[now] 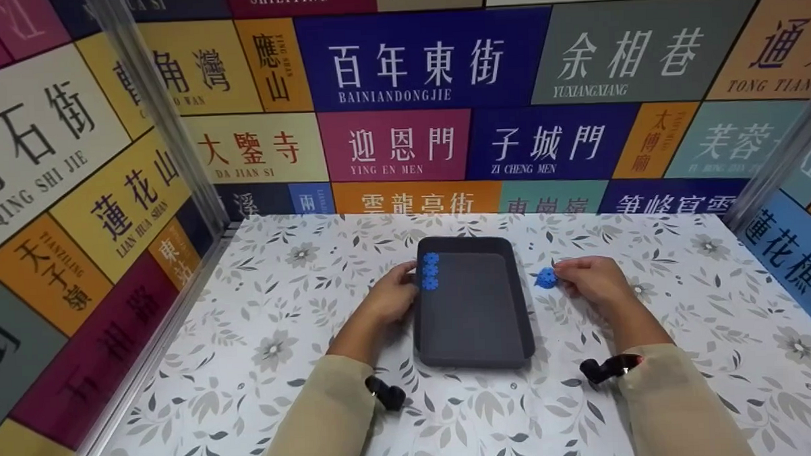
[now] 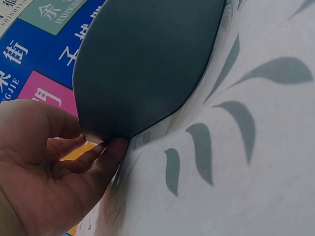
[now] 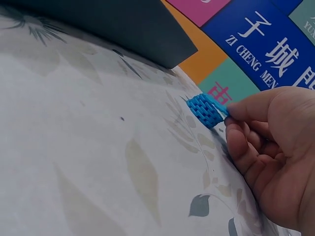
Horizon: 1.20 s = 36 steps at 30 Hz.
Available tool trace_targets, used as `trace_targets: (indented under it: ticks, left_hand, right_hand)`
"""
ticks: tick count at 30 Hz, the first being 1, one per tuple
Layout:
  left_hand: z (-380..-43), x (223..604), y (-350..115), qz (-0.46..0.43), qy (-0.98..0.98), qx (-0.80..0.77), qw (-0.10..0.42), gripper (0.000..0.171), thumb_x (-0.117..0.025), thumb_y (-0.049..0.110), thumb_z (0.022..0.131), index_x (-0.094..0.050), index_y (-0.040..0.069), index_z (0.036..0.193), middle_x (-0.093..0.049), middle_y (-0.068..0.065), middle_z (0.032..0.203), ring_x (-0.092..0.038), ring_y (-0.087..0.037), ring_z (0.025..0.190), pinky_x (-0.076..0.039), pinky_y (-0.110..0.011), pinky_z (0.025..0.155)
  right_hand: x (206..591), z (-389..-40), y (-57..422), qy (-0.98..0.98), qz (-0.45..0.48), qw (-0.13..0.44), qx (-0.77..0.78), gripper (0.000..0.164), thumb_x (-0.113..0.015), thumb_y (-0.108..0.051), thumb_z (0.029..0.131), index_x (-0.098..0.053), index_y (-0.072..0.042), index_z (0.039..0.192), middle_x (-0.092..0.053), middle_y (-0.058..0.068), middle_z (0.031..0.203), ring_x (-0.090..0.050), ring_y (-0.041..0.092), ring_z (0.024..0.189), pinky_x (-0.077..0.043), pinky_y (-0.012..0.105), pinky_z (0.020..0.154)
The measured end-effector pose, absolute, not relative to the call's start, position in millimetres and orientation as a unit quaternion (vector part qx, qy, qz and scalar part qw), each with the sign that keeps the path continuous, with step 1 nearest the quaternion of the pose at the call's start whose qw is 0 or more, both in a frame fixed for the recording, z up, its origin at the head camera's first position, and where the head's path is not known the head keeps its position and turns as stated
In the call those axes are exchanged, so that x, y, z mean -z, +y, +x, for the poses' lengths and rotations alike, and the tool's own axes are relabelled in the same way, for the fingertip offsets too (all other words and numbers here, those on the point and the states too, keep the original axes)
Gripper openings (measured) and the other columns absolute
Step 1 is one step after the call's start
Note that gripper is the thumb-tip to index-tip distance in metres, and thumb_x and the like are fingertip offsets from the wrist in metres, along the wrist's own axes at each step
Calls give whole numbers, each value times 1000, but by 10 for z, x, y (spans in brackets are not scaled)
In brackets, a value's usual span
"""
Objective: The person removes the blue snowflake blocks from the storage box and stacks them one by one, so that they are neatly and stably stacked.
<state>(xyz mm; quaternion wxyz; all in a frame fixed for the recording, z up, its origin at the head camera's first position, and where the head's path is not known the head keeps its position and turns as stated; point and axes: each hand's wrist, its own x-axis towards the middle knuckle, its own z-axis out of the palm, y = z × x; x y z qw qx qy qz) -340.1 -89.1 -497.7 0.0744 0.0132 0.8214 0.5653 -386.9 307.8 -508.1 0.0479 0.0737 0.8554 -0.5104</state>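
A dark grey rectangular tray (image 1: 474, 313) lies on the patterned tabletop in the head view. Three blue flower-shaped pieces (image 1: 430, 271) form a column along its left inner wall, near the far end. My left hand (image 1: 391, 296) holds the tray by its left side; in the left wrist view the thumb and fingers of that hand (image 2: 64, 162) meet at its edge. Right of the tray, my right hand (image 1: 593, 282) pinches a small blue piece (image 1: 546, 278) between thumb and forefinger. The right wrist view shows this blue piece (image 3: 204, 110) with a woven-looking surface, close to the tabletop.
White cloth with a leaf and flower print covers the table (image 1: 277, 408). Panels with colourful street-name signs (image 1: 426, 58) stand behind and on both sides. A clear upright edge strip (image 1: 172, 121) runs along the left corner. Small black devices (image 1: 387, 393) sit at both wrists.
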Motion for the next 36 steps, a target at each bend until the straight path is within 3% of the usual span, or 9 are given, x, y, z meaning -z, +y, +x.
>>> trace_targets:
  ticks: [21, 36]
  left_hand:
    - [-3401, 4975, -890, 11, 827, -557, 70, 63, -52, 10, 98, -49, 12, 161, -61, -18, 153, -61, -32, 134, -48, -47, 116]
    - [-3381, 4951, -880, 10, 824, -563, 69, 62, -53, 11, 99, -49, 11, 161, -61, -20, 154, -59, -34, 139, -44, -49, 121]
  right_hand:
    - [5100, -3876, 3067, 863, 72, 37, 499, 38, -77, -30, 98, -77, -3, 125, -73, -16, 85, -65, 4, 73, -57, 22, 68]
    - [5065, -3886, 3091, 833, 89, 55, 543, 48, -75, -35, 100, -71, -3, 135, -72, -11, 87, -63, 5, 76, -56, 24, 69]
